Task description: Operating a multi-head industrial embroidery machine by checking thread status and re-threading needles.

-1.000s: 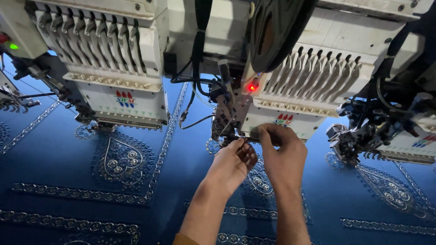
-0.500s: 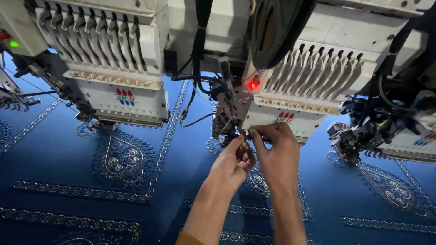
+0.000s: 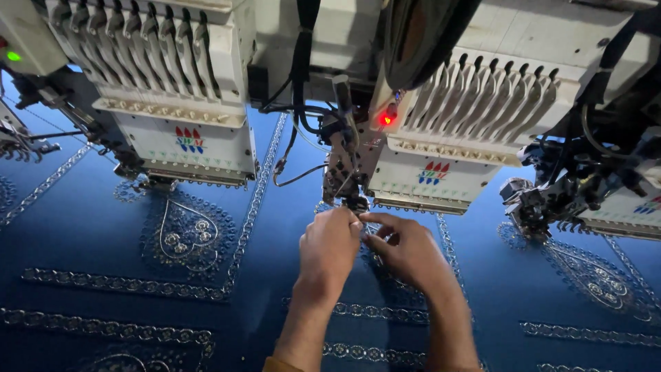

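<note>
Blue fabric (image 3: 103, 227) spreads beneath three white embroidery heads (image 3: 441, 131); left hand (image 3: 330, 251) and right hand (image 3: 406, 251) meet, fingertips pinched at the needle assembly (image 3: 348, 182) under the middle head.

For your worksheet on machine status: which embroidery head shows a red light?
The middle head, where both hands work; the left unit's lamp glows green.

— What lies under the machines?
— Dark blue fabric (image 3: 89, 227) with silver embroidered borders and a heart motif (image 3: 187, 233).
— And to the sides?
— A left embroidery head (image 3: 165, 89), a green lamp (image 3: 13, 56), and a dark mechanism (image 3: 551, 200) at right.
</note>
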